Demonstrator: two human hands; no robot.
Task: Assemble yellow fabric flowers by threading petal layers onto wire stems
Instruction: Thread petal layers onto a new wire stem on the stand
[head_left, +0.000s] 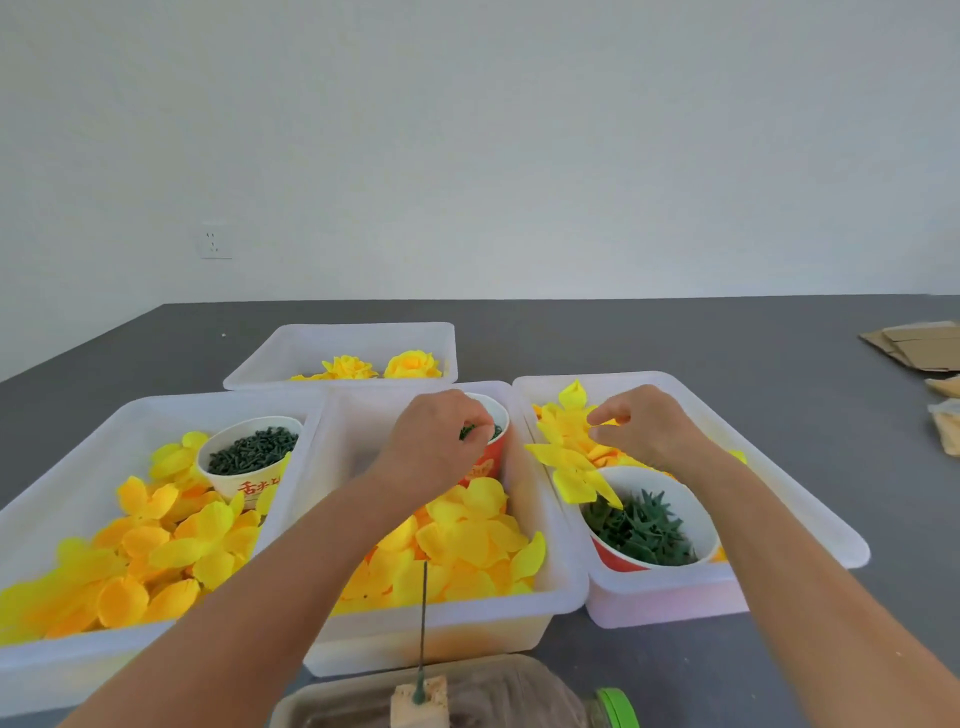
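- Petals (462, 530) fill the middle bin at lower centre; more lie in the right bin, where our right hand (641, 426) pinches one loosely and could drag up several.
- Our left hand (436, 441) has its fingers curled into the red cup (488, 457), pinching small green pieces; some could spill.
- The stem (424, 629) stands bare at the bottom in a block; a forearm could tip it.
- The white cup (249, 467) at left carries red characters we cannot read.
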